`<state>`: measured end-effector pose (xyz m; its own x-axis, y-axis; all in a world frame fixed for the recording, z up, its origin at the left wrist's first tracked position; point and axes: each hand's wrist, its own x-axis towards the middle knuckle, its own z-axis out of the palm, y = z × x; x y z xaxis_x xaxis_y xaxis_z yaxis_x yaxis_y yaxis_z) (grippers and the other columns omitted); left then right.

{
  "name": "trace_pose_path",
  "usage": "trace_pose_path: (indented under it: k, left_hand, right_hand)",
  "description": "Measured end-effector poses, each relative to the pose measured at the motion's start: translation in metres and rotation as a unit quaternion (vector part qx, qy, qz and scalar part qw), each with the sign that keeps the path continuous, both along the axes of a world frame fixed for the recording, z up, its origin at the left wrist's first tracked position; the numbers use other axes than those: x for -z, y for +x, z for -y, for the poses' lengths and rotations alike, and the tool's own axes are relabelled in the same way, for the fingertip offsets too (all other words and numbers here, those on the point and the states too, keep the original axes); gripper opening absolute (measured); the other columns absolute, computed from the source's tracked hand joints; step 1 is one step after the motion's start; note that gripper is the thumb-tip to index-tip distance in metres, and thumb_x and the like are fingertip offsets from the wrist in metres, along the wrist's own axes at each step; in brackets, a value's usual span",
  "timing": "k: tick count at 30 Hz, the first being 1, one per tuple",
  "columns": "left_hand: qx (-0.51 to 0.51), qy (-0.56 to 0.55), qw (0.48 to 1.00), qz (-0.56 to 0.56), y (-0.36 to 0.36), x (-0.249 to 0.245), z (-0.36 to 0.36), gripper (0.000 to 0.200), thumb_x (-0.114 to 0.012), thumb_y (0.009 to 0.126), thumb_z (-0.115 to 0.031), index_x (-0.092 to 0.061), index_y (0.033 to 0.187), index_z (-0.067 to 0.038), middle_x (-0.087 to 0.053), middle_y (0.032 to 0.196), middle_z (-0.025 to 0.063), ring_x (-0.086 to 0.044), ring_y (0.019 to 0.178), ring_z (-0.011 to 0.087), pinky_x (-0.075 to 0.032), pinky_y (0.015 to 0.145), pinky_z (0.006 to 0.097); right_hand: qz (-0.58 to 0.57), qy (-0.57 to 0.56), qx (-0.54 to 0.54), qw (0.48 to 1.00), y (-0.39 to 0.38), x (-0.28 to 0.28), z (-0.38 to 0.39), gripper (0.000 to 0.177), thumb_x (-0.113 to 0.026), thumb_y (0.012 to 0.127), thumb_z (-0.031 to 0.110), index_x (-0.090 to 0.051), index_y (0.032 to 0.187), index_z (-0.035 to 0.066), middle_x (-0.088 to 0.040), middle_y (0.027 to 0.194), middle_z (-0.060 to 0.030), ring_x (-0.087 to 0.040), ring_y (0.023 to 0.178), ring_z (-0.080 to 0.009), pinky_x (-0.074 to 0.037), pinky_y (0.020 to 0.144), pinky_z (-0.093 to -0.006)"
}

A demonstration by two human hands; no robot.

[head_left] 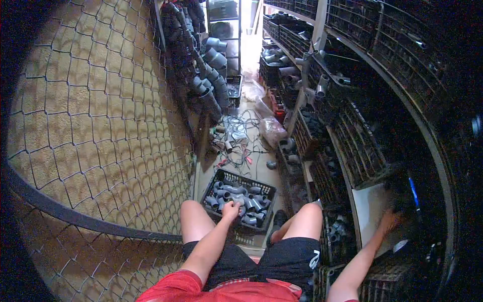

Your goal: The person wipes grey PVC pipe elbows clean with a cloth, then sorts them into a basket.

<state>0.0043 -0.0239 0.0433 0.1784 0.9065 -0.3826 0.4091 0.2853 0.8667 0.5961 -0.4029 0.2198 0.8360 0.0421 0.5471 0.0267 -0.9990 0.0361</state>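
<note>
My left hand (231,209) is over a black plastic crate (272,197) full of grey pipe fittings (255,203). Its fingers are curled closed at the left-middle of the heap, against the fittings; what they hold, if anything, is too small to tell. Off to the right, my right hand (390,220) reaches into a dark shelf space beside a pale flat panel (370,211). That hand is dim and blurred, and its fingers cannot be made out.
Chain-link fence (90,110) runs along the left. Shelves with dark crates (352,141) line the right. Tangled cables (239,131) and a plastic bag (272,131) lie on the floor ahead. Grey pipe fittings (215,58) are stacked at the back left.
</note>
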Motion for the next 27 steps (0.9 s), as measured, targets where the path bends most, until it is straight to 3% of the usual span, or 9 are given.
trace_pose_path:
  k: [1, 4, 8, 10, 13, 15, 20, 22, 27]
  left_hand:
    - [0.022, 0.058, 0.998, -0.016, -0.001, -0.004, 0.003, 0.02, -0.063, 0.092, -0.021, -0.065, 0.092, 0.0, -0.069, 0.08, 0.01, -0.068, 0.064, 0.0169, -0.052, 0.053, 0.0285]
    - [0.005, 0.113, 0.993, -0.042, 0.004, 0.004, 0.003, 0.025, -0.062, 0.092, -0.024, -0.063, 0.094, 0.001, -0.069, 0.08, 0.0105, -0.068, 0.065, 0.0202, -0.052, 0.058, 0.0331]
    - [0.012, 0.104, 0.99, 0.098, 0.022, -0.063, 0.03, 0.036, -0.061, 0.092, -0.03, -0.056, 0.107, 0.003, -0.067, 0.095, 0.0159, -0.065, 0.086, 0.0255, -0.05, 0.077, 0.0402]
    - [0.052, 0.123, 0.971, 0.199, 0.035, -0.116, 0.069, 0.038, -0.061, 0.093, -0.031, -0.055, 0.111, 0.002, -0.065, 0.104, 0.0185, -0.063, 0.095, 0.0269, -0.049, 0.081, 0.0389]
    - [0.196, 0.166, 0.948, 0.187, 0.039, -0.204, 0.132, 0.038, -0.06, 0.091, -0.029, -0.055, 0.115, 0.0, -0.063, 0.105, 0.0235, -0.061, 0.097, 0.0385, -0.047, 0.086, 0.0448]
    - [0.249, 0.286, 0.913, 0.151, 0.038, -0.219, 0.16, 0.042, -0.061, 0.086, -0.026, -0.055, 0.119, 0.0, -0.06, 0.112, 0.0253, -0.056, 0.107, 0.0443, -0.043, 0.094, 0.0482]
    - [0.381, 0.371, 0.847, 0.001, 0.015, -0.198, 0.17, 0.051, -0.064, 0.081, -0.034, -0.059, 0.122, -0.005, -0.058, 0.125, 0.0215, -0.048, 0.124, 0.0422, -0.028, 0.11, 0.0523]
    - [0.317, 0.412, 0.854, -0.018, 0.018, -0.223, 0.15, 0.043, -0.063, 0.083, -0.035, -0.063, 0.111, -0.002, -0.06, 0.113, 0.0236, -0.051, 0.115, 0.0412, -0.03, 0.104, 0.0546]
    - [0.292, 0.395, 0.871, -0.006, 0.003, -0.262, 0.135, 0.041, -0.063, 0.087, -0.036, -0.062, 0.109, -0.002, -0.061, 0.11, 0.0192, -0.054, 0.107, 0.0395, -0.031, 0.105, 0.0521]
  right_hand:
    - [0.034, 0.239, -0.097, 0.965, -0.03, -0.011, -0.004, 0.055, -0.053, 0.095, 0.032, -0.041, 0.14, 0.003, -0.043, 0.141, -0.0253, -0.045, 0.13, -0.0369, -0.044, 0.098, -0.0507]
    - [0.2, 0.355, -0.201, 0.891, -0.115, -0.031, -0.018, 0.051, -0.052, 0.096, 0.028, -0.043, 0.136, -0.002, -0.049, 0.134, -0.0246, -0.049, 0.124, -0.0344, -0.044, 0.098, -0.0455]
    - [0.091, 0.608, -0.271, 0.741, -0.275, -0.093, -0.078, 0.055, -0.052, 0.094, 0.04, -0.045, 0.133, 0.002, -0.057, 0.123, -0.0163, -0.055, 0.113, -0.0305, -0.045, 0.096, -0.0452]
    - [-0.278, 0.821, -0.219, 0.449, -0.338, -0.092, -0.103, 0.055, -0.051, 0.092, 0.048, -0.052, 0.128, 0.006, -0.06, 0.118, -0.0105, -0.058, 0.107, -0.026, -0.047, 0.092, -0.043]
    - [-0.563, 0.742, -0.26, 0.253, -0.406, -0.061, -0.143, 0.051, -0.048, 0.096, 0.05, -0.051, 0.132, 0.013, -0.059, 0.117, -0.0068, -0.056, 0.109, -0.0234, -0.047, 0.093, -0.0419]
    - [-0.536, 0.81, -0.121, 0.207, -0.444, -0.07, -0.176, 0.048, -0.038, 0.102, 0.042, -0.048, 0.137, 0.01, -0.053, 0.137, -0.009, -0.05, 0.124, -0.0263, -0.039, 0.107, -0.0421]
    - [-0.648, 0.691, -0.308, 0.09, -0.423, -0.011, -0.187, 0.061, -0.036, 0.098, 0.057, -0.057, 0.125, 0.007, -0.063, 0.116, -0.0095, -0.063, 0.102, -0.0284, -0.049, 0.093, -0.0428]
    - [-0.633, 0.694, -0.217, 0.264, -0.447, 0.034, -0.194, 0.054, -0.034, 0.1, 0.049, -0.053, 0.129, 0.008, -0.062, 0.117, -0.006, -0.06, 0.105, -0.0239, -0.048, 0.094, -0.038]
    - [-0.615, 0.587, -0.394, 0.348, -0.449, -0.007, -0.195, 0.05, -0.033, 0.104, 0.042, -0.042, 0.137, 0.006, -0.055, 0.126, -0.0084, -0.053, 0.116, -0.0199, -0.042, 0.101, -0.0357]
